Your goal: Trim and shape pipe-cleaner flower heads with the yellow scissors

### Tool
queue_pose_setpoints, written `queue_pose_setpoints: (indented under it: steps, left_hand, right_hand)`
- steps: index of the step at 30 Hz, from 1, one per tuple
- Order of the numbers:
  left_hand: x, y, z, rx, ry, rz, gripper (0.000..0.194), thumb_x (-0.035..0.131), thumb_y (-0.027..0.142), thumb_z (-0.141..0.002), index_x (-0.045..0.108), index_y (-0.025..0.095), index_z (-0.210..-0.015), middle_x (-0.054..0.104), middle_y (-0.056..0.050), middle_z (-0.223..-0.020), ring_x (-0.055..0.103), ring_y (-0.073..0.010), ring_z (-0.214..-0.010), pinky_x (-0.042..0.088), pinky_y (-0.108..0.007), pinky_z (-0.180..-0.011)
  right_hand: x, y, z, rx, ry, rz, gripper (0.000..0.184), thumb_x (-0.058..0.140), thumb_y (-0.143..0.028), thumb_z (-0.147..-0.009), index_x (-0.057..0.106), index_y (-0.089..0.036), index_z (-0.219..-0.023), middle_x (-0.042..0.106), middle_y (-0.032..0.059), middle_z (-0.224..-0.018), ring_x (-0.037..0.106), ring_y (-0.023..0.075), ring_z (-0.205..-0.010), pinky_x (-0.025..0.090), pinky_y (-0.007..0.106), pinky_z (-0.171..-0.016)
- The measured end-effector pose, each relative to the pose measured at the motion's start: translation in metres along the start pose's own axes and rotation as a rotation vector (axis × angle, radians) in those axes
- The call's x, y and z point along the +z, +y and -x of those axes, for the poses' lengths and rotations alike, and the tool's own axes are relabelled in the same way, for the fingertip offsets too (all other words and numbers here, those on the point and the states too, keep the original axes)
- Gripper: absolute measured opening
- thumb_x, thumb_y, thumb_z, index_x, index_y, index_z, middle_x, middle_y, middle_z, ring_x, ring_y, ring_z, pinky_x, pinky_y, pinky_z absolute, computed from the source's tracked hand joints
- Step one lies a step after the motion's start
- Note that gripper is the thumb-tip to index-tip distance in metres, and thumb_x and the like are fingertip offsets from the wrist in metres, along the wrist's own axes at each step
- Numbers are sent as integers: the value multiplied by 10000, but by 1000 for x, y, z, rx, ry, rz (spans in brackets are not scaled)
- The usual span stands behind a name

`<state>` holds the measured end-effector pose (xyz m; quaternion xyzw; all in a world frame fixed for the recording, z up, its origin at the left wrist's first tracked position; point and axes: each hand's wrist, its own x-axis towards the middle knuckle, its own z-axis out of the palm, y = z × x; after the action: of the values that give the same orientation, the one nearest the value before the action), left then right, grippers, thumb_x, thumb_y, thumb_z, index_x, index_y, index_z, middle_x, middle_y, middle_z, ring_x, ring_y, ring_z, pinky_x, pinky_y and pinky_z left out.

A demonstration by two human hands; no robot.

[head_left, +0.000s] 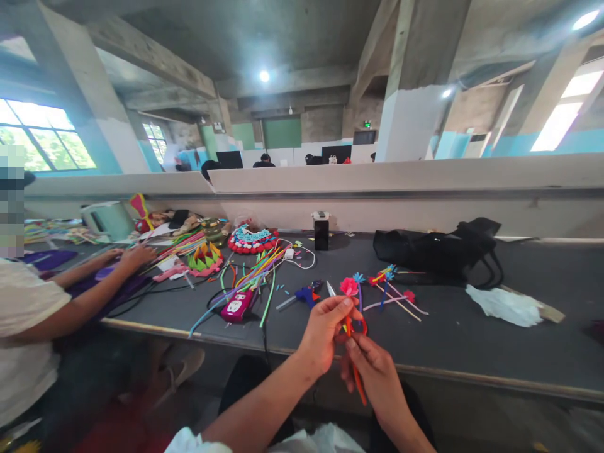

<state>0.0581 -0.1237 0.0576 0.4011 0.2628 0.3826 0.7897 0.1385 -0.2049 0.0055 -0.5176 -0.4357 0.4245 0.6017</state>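
Observation:
Just over the table's front edge, my left hand (325, 327) and my right hand (375, 365) are close together. Both are closed on an orange pipe cleaner (359, 382), whose loose end hangs down below the fingers. A bend of it loops up between the hands. My left thumb and forefinger pinch its upper part; the right fingers grip lower. A pink flower (349, 287) shows right above my left fingertips; whether it is held or lies behind them I cannot tell. Beyond lie scissors (331, 289), partly hidden, and several pipe-cleaner flowers (391, 296) with thin stems.
Left of my hands are a magenta box (237, 306), a bundle of coloured pipe cleaners (257, 274) and a dark blue glue gun-like thing (306, 296). A phone (321, 233) stands behind. A black bag (434, 251) lies right. A co-worker's hands (134, 257) are at far left.

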Motion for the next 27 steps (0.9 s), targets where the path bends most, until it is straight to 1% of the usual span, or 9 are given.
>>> queue_pose_setpoints:
  steps: [6, 9, 12, 15, 17, 19, 21, 23, 27]
  left_hand:
    - [-2, 6, 4, -56, -76, 47, 388, 717, 414, -754, 685, 145, -1032, 666, -45, -789, 598, -130, -648, 376, -192, -461]
    - [-3, 5, 0, -67, -32, 54, 392, 737, 419, -734, 692, 134, -999, 655, -32, -749, 595, -130, -637, 408, -207, -478]
    - [-3, -1, -8, -70, -14, 53, 391, 743, 433, -723, 697, 122, -954, 639, -20, -707, 573, -116, -592, 391, -204, -460]
    - [-3, -10, -20, -104, -36, 2, 418, 721, 477, -729, 696, 123, -950, 649, -25, -704, 548, -108, -543, 341, -204, -433]
    - [-6, -16, -33, -88, -84, -85, 421, 702, 485, -746, 700, 123, -960, 681, -51, -753, 564, -117, -574, 357, -214, -472]
    - [-12, -20, -51, -33, -125, -187, 384, 698, 453, -765, 709, 117, -949, 705, -81, -811, 608, -139, -697, 416, -229, -602]
    - [-22, -21, -73, -17, -108, -262, 364, 697, 434, -770, 711, 121, -953, 714, -89, -818, 625, -158, -785, 429, -248, -713]
    - [-32, -19, -98, -2, -57, -305, 360, 715, 425, -748, 713, 126, -949, 713, -86, -817, 619, -158, -767, 425, -255, -710]
    - [-51, -18, -150, 125, -21, -434, 283, 697, 399, -745, 709, 127, -822, 650, -32, -655, 557, -137, -636, 404, -244, -646]
  right_hand:
    - [3, 3, 5, 97, -15, -120, 417, 504, -581, -886, 564, -168, -884, 528, -71, -466, 439, 60, -335, 320, 156, -359]
    - [3, 5, 6, 134, -26, -146, 421, 509, -595, -875, 537, -178, -822, 504, -80, -449, 420, 51, -328, 306, 147, -354]
    - [1, 10, 4, 159, -25, -140, 447, 507, -613, -864, 507, -183, -743, 500, -75, -449, 412, 45, -329, 293, 144, -353]
    - [-7, 18, -3, 175, -6, -100, 448, 497, -616, -867, 545, -177, -791, 504, -71, -455, 416, 54, -329, 296, 154, -351]
    - [-20, 23, -10, 171, 37, -49, 449, 498, -615, -865, 575, -172, -868, 515, -66, -466, 436, 69, -337, 316, 167, -352]
    - [-39, 27, -20, 149, 110, 22, 455, 502, -611, -862, 590, -169, -927, 539, -56, -495, 474, 84, -369, 354, 181, -374]
    - [-63, 29, -33, 110, 211, 113, 468, 523, -614, -844, 600, -167, -959, 553, -48, -526, 501, 95, -412, 393, 192, -413]
    - [-89, 32, -47, 90, 307, 209, 489, 519, -627, -831, 606, -166, -970, 550, -45, -538, 505, 105, -422, 405, 203, -417]
    - [-131, 40, -77, 90, 429, 406, 457, 499, -585, -839, 615, -160, -961, 559, -38, -553, 514, 116, -427, 424, 221, -449]
